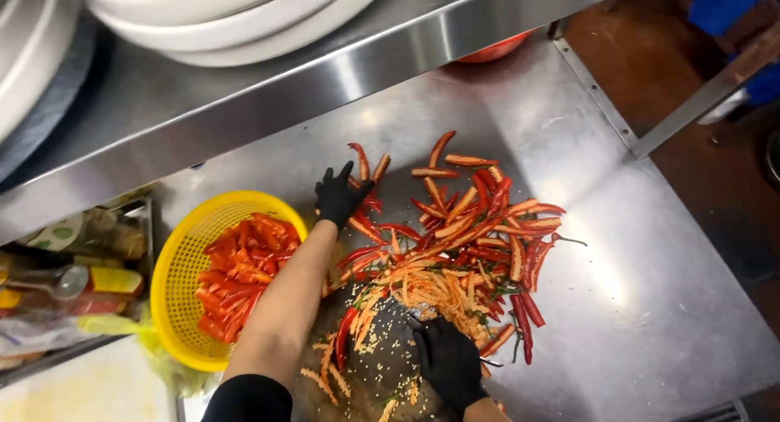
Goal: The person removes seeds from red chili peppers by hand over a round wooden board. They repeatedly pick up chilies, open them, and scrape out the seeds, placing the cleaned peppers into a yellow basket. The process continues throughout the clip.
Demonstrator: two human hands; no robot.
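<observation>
Black-gloved left hand (pixel 340 196) on split chillies (pixel 475 223), yellow-capped bottle (pixel 89 282) far left

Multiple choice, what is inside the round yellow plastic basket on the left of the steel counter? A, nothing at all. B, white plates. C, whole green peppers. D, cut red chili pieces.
D: the round yellow plastic mesh basket holds a heap of cut red chili pieces, beside the person's left forearm, whose black-gloved left hand reaches into the split red chilies spread on the steel counter.
</observation>
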